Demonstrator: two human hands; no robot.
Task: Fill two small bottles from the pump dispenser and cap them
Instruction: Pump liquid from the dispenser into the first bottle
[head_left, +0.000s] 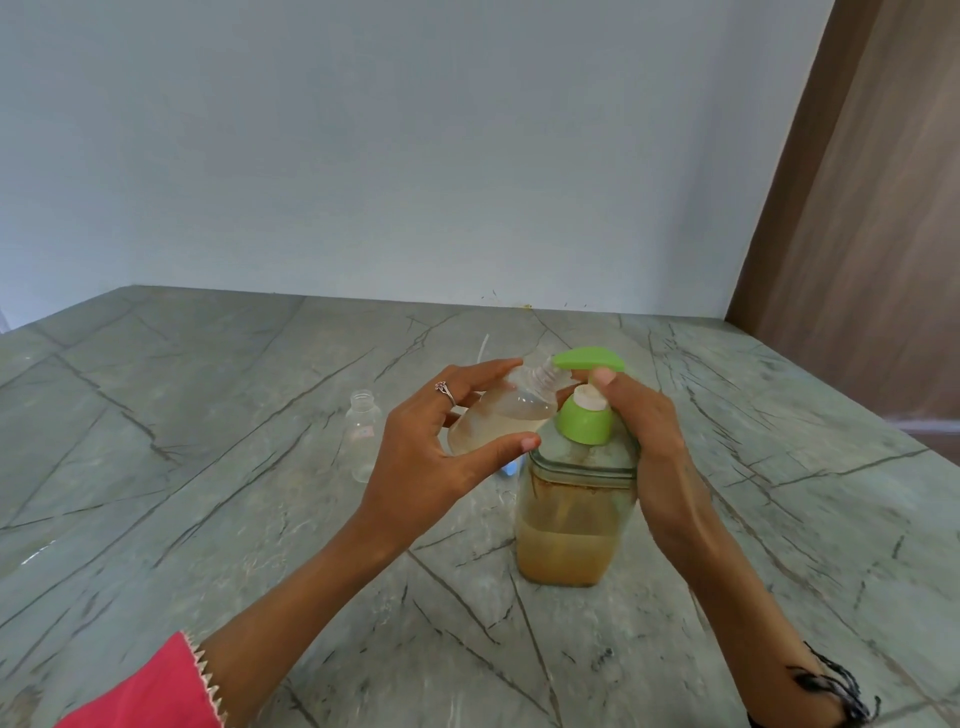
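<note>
Head view. Pump dispenser (576, 499): clear squarish bottle, upright on grey veined stone counter (208, 415), amber liquid filling roughly the lower third, green collar and green pump head (589, 358) on top, nozzle pointing left. Small bottle (506, 415): clear plastic, uncapped, tilted with threaded neck up and to the right, mouth right at the nozzle tip, pale yellowish liquid inside; held off the counter. Left hand (441, 441): curled round the small bottle, thumb below and fingers above, ring on one finger, pink sleeve at the forearm. Right hand (649, 415): wrapped about the dispenser's right shoulder and collar, one fingertip pressed up against the underside of the pump head; dark thread band at the wrist. Second small bottle (362, 436): clear, uncapped, seemingly empty, upright on the counter left of the hands. Pale blue item (509, 469): mostly hidden behind the left thumb, kind not discernible. Plain wall behind, wooden panel (857, 208) at right.
</note>
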